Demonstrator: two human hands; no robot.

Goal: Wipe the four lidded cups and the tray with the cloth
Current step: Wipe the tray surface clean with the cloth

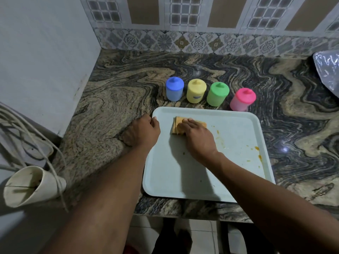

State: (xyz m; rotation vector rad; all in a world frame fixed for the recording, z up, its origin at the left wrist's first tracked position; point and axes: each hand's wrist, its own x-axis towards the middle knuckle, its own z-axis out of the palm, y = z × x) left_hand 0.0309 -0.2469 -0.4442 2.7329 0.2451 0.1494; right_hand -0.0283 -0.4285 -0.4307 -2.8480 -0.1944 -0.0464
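Left hand [145, 129]: curled round the tray [238, 180] at its far left rim.
Right hand [198, 138]: pressed on the folded cloth [175, 126], fingers straight, on the tray's far half.
Cups: blue cup [174, 88], yellow cup [196, 90], green cup [217, 93], pink cup [242, 99], lidded, lined on the counter [110, 107] beyond the tray.

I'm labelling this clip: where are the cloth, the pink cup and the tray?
cloth [176, 128]: head view, its folded left edge.
pink cup [245, 96]: head view, top of its lid.
tray [238, 129]: head view, bare floor, far right part.
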